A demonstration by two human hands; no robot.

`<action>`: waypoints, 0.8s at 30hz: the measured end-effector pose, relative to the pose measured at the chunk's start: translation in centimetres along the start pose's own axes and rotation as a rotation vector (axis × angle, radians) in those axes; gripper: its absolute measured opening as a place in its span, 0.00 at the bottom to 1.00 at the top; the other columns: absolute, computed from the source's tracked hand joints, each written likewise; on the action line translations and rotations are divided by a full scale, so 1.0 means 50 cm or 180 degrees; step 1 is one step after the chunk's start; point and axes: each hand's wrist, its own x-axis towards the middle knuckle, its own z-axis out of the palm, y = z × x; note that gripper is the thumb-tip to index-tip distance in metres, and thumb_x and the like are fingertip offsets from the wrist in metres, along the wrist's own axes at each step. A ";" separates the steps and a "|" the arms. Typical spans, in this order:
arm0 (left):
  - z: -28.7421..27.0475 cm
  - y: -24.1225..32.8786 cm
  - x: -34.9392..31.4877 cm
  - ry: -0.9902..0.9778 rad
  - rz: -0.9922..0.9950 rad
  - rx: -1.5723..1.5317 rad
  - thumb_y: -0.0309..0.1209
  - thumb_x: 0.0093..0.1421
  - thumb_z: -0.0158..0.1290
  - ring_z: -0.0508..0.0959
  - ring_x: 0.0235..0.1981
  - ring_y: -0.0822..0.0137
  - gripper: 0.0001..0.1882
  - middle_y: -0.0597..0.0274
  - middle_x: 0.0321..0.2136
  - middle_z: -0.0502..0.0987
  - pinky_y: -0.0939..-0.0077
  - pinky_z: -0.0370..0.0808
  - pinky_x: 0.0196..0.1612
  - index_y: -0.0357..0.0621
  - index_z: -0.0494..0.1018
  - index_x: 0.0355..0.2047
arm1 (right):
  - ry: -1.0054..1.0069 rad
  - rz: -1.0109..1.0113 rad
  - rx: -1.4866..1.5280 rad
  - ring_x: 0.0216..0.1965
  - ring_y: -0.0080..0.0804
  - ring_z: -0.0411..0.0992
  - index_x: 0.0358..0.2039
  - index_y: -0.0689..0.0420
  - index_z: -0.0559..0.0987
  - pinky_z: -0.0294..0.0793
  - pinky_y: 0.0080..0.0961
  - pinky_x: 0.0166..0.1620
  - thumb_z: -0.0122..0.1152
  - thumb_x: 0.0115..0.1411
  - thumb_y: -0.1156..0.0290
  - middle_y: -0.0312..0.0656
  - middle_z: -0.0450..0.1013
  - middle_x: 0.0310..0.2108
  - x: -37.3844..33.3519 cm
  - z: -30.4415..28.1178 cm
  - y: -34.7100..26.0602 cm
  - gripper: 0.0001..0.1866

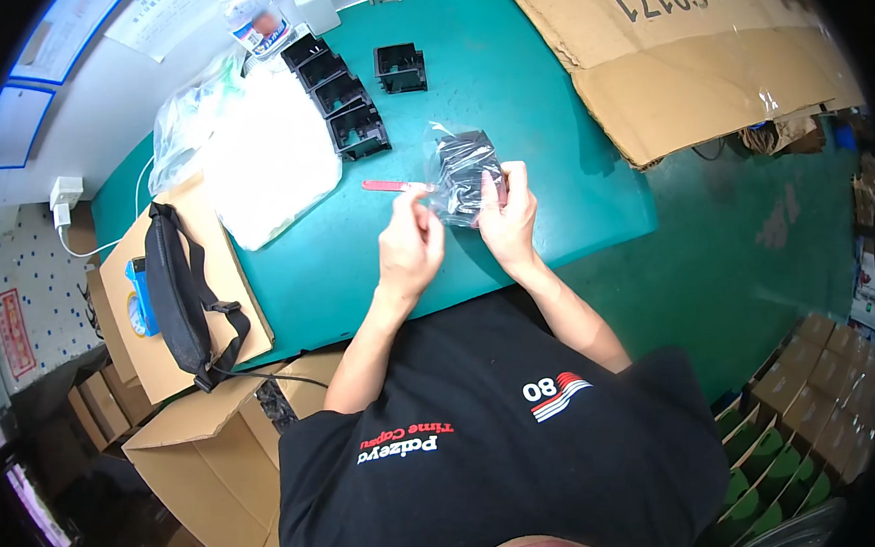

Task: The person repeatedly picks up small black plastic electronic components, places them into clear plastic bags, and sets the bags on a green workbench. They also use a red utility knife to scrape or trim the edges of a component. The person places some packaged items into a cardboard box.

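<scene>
One bagged black part [464,162], right hand [507,219] nearer

Over one green table [592,179], the part sits at eleven o'clock from the right hand, which grasps it, and at one from the left hand [411,247]; its long axis runs roughly twelve to six. Left fingers curl beside the plastic; whether they pinch anything, I cannot tell. From the part, apparently four black housings [357,130] cluster at ten, one more at eleven; one red-handled tool [384,185] at nine.
</scene>
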 end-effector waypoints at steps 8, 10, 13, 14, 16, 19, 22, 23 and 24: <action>-0.030 0.057 0.053 -0.0629 -0.0465 -0.0299 0.21 0.67 0.50 0.84 0.29 0.60 0.15 0.48 0.32 0.80 0.71 0.79 0.34 0.37 0.74 0.53 | -0.0615 0.0647 -0.0546 0.21 0.39 0.76 0.46 0.61 0.67 0.74 0.36 0.24 0.48 0.72 0.72 0.51 0.70 0.22 0.087 -0.037 -0.018 0.07; -0.053 0.044 0.062 -0.0355 -0.0374 -0.0469 0.22 0.67 0.52 0.84 0.32 0.58 0.13 0.49 0.33 0.81 0.69 0.80 0.37 0.35 0.74 0.52 | -0.1020 0.1515 -0.0097 0.19 0.35 0.75 0.51 0.61 0.67 0.76 0.34 0.23 0.44 0.73 0.70 0.49 0.72 0.23 0.113 -0.065 -0.059 0.10; -0.106 0.014 0.076 -0.0013 0.0257 0.0409 0.23 0.66 0.54 0.83 0.39 0.51 0.10 0.48 0.36 0.81 0.65 0.79 0.45 0.35 0.76 0.47 | -0.0896 0.1852 0.0717 0.19 0.28 0.73 0.68 0.55 0.61 0.81 0.26 0.23 0.38 0.75 0.68 0.46 0.73 0.34 0.141 -0.108 -0.027 0.23; -0.127 -0.008 0.080 0.0075 0.0295 0.0637 0.22 0.64 0.54 0.81 0.42 0.49 0.11 0.47 0.39 0.80 0.62 0.78 0.47 0.36 0.76 0.47 | -0.0834 0.1853 0.0944 0.20 0.28 0.74 0.69 0.55 0.60 0.82 0.27 0.24 0.38 0.74 0.70 0.47 0.74 0.34 0.155 -0.119 -0.023 0.24; -0.168 -0.038 0.087 0.0313 0.0267 0.1350 0.21 0.63 0.53 0.80 0.45 0.46 0.13 0.44 0.43 0.78 0.58 0.77 0.50 0.35 0.75 0.49 | -0.0811 0.1729 0.1017 0.24 0.27 0.75 0.68 0.58 0.64 0.84 0.28 0.31 0.39 0.68 0.76 0.48 0.76 0.35 0.174 -0.140 -0.014 0.27; -0.209 -0.109 0.104 0.0768 0.0404 0.1976 0.21 0.63 0.52 0.78 0.47 0.41 0.15 0.40 0.47 0.76 0.53 0.75 0.52 0.36 0.74 0.51 | -0.0807 0.1410 0.1084 0.33 0.30 0.78 0.61 0.61 0.74 0.83 0.29 0.41 0.36 0.65 0.79 0.47 0.76 0.36 0.195 -0.162 0.035 0.26; -0.233 -0.143 0.130 0.0998 0.0988 0.2656 0.25 0.64 0.54 0.78 0.46 0.38 0.17 0.35 0.47 0.75 0.51 0.75 0.51 0.36 0.74 0.53 | -0.0603 0.1366 0.0404 0.36 0.25 0.76 0.63 0.58 0.73 0.78 0.25 0.45 0.46 0.65 0.73 0.40 0.76 0.36 0.202 -0.177 0.037 0.25; -0.239 -0.152 0.139 0.0871 0.0803 0.2770 0.27 0.64 0.54 0.78 0.46 0.38 0.17 0.35 0.47 0.75 0.51 0.75 0.51 0.37 0.74 0.53 | -0.0577 0.1114 -0.0100 0.39 0.30 0.76 0.64 0.58 0.71 0.76 0.28 0.48 0.52 0.67 0.66 0.41 0.76 0.39 0.203 -0.182 0.051 0.25; -0.239 -0.159 0.145 0.0738 0.0602 0.2865 0.28 0.64 0.54 0.78 0.45 0.38 0.17 0.34 0.46 0.75 0.51 0.75 0.51 0.37 0.74 0.53 | -0.0346 0.0774 -0.0787 0.40 0.32 0.76 0.64 0.58 0.71 0.75 0.30 0.49 0.55 0.66 0.64 0.43 0.76 0.40 0.199 -0.180 0.046 0.27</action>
